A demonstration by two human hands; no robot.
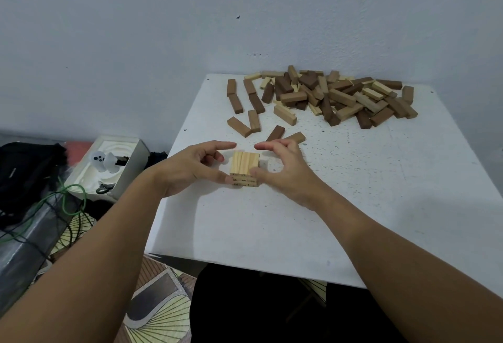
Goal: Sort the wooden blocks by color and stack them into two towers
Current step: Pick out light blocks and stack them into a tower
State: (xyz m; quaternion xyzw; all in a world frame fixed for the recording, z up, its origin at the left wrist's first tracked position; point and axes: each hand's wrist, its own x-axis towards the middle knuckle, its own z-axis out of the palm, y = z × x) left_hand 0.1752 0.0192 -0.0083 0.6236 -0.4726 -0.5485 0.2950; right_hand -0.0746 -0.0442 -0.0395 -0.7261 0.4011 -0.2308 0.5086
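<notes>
A low stack of light wooden blocks (245,163), three side by side on top, stands near the left middle of the white table (353,206). My left hand (190,168) is at the stack's left side, thumb tip against its front corner, index finger stretched out behind it. My right hand (285,171) mirrors this on the right, thumb touching the front right corner. A mixed pile of light and dark brown blocks (340,95) lies at the table's far edge by the wall. Several loose brown blocks (239,125) lie between the pile and the stack.
The table stands against a pale wall. Left of it, lower down, are an open white box (109,168) with small items, a black bag (24,168) and a green cable (65,198). A patterned floor mat (160,312) shows below the table's near edge.
</notes>
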